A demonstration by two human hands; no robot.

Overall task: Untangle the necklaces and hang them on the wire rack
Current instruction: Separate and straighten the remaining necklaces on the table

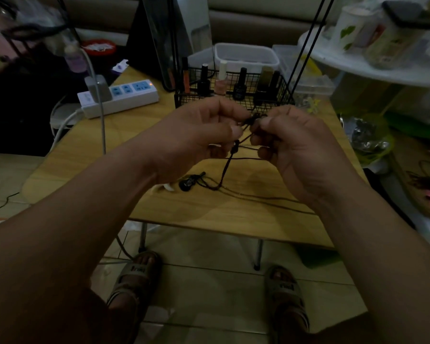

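Left hand (204, 135) and right hand (291, 150) each pinch the tangled thin dark cord necklaces (233, 155) raised above the light wooden surface (233, 219), probably to spread the knot; the black wire rack (281, 95) stands behind.

Both forearms stretched forward; the left grip (204, 130) and right grip (291, 142) sat close together, fingertips (236, 131) pinching the necklace cord (234, 148).
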